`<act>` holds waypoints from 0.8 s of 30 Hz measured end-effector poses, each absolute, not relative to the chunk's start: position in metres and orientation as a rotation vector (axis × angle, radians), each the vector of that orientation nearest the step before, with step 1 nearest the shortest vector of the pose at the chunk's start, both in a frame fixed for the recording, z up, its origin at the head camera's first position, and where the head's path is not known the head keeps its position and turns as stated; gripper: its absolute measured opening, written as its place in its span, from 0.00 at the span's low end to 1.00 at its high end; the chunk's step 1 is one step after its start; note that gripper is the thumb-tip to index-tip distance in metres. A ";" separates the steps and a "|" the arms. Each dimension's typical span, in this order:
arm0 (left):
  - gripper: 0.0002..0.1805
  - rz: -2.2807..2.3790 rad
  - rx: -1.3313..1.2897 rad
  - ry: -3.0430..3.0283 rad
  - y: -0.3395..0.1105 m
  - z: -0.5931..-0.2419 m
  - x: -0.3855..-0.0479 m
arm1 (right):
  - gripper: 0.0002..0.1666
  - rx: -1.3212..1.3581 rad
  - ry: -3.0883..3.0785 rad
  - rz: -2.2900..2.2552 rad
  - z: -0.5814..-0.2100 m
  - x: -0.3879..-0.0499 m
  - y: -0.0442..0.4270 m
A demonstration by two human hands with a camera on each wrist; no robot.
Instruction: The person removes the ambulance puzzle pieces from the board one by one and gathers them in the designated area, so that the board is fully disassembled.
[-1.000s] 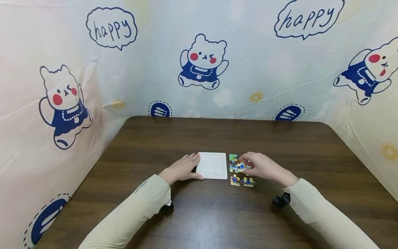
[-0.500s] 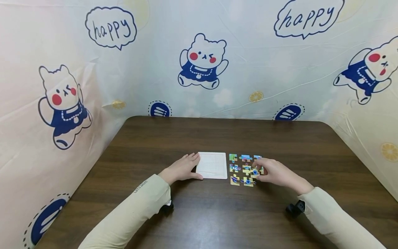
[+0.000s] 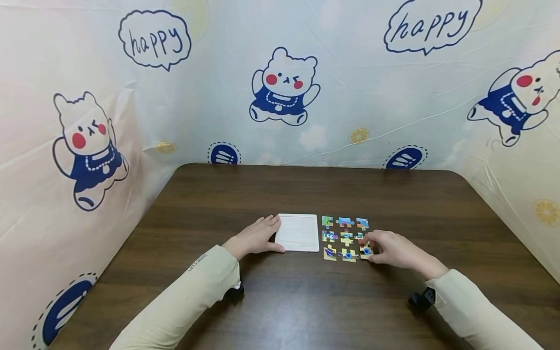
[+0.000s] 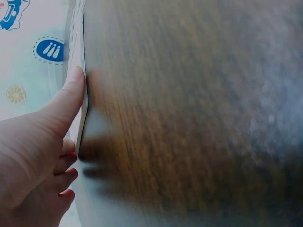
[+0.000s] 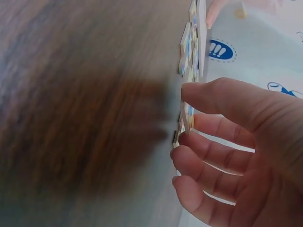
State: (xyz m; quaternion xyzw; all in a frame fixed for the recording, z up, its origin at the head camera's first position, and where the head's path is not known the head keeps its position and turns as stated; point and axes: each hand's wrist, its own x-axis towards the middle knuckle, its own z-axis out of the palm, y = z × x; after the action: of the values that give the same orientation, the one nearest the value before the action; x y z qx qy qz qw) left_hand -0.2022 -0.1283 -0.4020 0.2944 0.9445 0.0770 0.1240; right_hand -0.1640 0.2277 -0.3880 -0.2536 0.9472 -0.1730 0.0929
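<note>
A white square puzzle board (image 3: 297,233) lies flat in the middle of the table in the head view. My left hand (image 3: 255,236) rests against its left side, fingers extended at the far corner and thumb at the near one. Right of the board, several jigsaw pieces (image 3: 346,237) lie in rows with small gaps between them. With thumb and fingers, my right hand (image 3: 395,248) pinches a yellow jigsaw piece (image 3: 366,251) with a blue round shape, at the near right corner of the group. In the right wrist view this piece (image 5: 185,116) is seen edge-on and slightly tilted.
The brown wooden table (image 3: 280,301) extends around the board and pieces on all sides. Behind it hangs a printed cloth (image 3: 341,97) with cartoon bears. Each sleeved wrist carries a black camera (image 3: 422,299).
My right hand has moved right and toward me with the jigsaw piece, uncovering the middle and right-hand pieces. The left hand and the board stay in place.
</note>
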 end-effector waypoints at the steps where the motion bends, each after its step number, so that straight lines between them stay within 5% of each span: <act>1: 0.48 0.231 0.854 2.751 -0.128 -0.402 -0.202 | 0.19 -0.752 2.814 -0.504 -0.388 -0.164 0.228; 24: 0.49 0.305 0.841 2.736 -0.134 -0.406 -0.204 | 0.19 -0.778 2.816 -0.433 -0.390 -0.164 0.229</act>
State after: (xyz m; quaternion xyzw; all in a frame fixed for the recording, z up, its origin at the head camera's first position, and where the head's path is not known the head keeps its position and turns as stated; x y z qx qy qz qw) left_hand -0.2042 -0.1344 -0.4062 0.2895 0.9423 0.1049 0.1310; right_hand -0.1642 0.2290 -0.3900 -0.2623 0.9493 -0.1459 0.0940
